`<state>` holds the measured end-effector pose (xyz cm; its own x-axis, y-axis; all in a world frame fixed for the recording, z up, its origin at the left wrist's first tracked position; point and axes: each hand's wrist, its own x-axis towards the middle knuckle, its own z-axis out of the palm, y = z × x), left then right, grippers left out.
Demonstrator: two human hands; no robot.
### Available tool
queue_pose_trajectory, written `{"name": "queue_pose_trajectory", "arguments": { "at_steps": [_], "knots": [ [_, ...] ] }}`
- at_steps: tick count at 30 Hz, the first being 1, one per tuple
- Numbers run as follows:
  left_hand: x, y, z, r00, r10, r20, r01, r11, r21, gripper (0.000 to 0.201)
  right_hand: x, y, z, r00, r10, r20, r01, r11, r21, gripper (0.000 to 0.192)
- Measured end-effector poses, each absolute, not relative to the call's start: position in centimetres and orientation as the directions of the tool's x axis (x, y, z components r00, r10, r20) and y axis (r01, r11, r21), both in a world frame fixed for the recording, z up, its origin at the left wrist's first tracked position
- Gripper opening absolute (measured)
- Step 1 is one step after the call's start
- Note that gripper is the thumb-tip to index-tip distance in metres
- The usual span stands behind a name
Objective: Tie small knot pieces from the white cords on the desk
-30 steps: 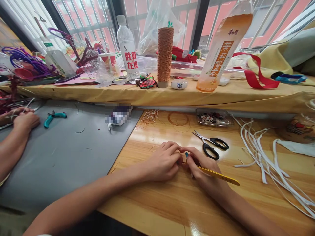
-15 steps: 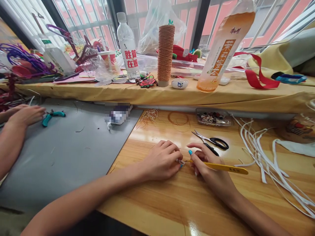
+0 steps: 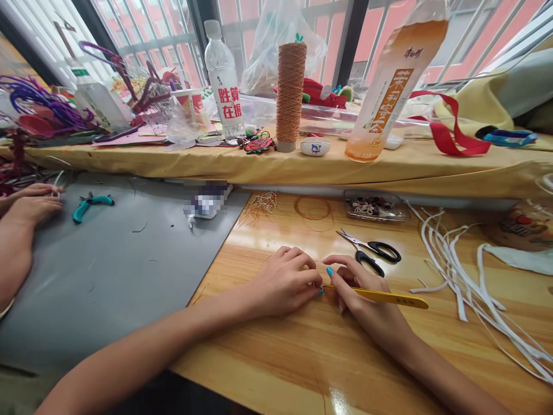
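Observation:
My left hand [image 3: 283, 283] rests on the wooden table [image 3: 302, 357], its fingertips pinching something tiny that I cannot make out. My right hand [image 3: 360, 294] grips yellow tweezers [image 3: 391, 297], whose tip meets the left fingertips between the two hands. The tweezers' back end points right. Black-handled scissors [image 3: 371, 253] lie just beyond my right hand, touching neither hand.
White strips [image 3: 458, 271] spread at the right. A clear tray of small parts [image 3: 375, 207], a wire ring [image 3: 313, 208] and loose threads [image 3: 261, 204] lie further back. A thread cone [image 3: 290, 95] and bottles stand on the yellow shelf. Another person's hands [image 3: 28, 204] work on the grey mat [image 3: 108, 271] near teal pliers [image 3: 90, 204].
My right hand drew apart from the left, then closed in again, bringing the tweezer tip back to the left fingertips. The other person's hands shifted slightly on the grey mat.

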<state>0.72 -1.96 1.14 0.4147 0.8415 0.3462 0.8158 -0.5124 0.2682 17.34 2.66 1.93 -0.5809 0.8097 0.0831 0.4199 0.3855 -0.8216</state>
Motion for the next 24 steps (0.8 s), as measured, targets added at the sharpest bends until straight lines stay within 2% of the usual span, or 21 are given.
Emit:
{"name": "queue_pose_trajectory", "arguments": {
  "at_steps": [5, 12, 19, 22, 24],
  "knots": [
    [0.67, -1.74, 0.87, 0.438, 0.826, 0.353, 0.805, -0.536, 0.254, 0.017, 17.47, 2.5, 1.99, -0.574, 0.798, 0.186, 0.38, 0.46, -0.802, 0.018],
    [0.55, -1.59, 0.62, 0.449, 0.818, 0.359, 0.782, -0.555, 0.284, 0.018, 17.05, 2.42, 2.09, -0.628, 0.77, 0.115, 0.404, 0.449, -0.797, 0.016],
    [0.7, -1.91, 0.83, 0.434, 0.844, 0.315, 0.792, -0.524, 0.313, 0.015, 16.69, 2.3, 2.01, -0.582, 0.791, 0.189, 0.45, 0.507, -0.736, 0.019],
    [0.61, -1.94, 0.71, 0.434, 0.844, 0.314, 0.798, -0.522, 0.301, 0.018, 16.91, 2.41, 2.03, -0.596, 0.782, 0.183, 0.409, 0.492, -0.769, 0.018],
    [0.49, -1.92, 0.68, 0.426, 0.846, 0.32, 0.803, -0.517, 0.296, 0.02, 17.17, 2.58, 2.07, -0.576, 0.806, 0.137, 0.356, 0.399, -0.845, 0.016]
  ]
}}
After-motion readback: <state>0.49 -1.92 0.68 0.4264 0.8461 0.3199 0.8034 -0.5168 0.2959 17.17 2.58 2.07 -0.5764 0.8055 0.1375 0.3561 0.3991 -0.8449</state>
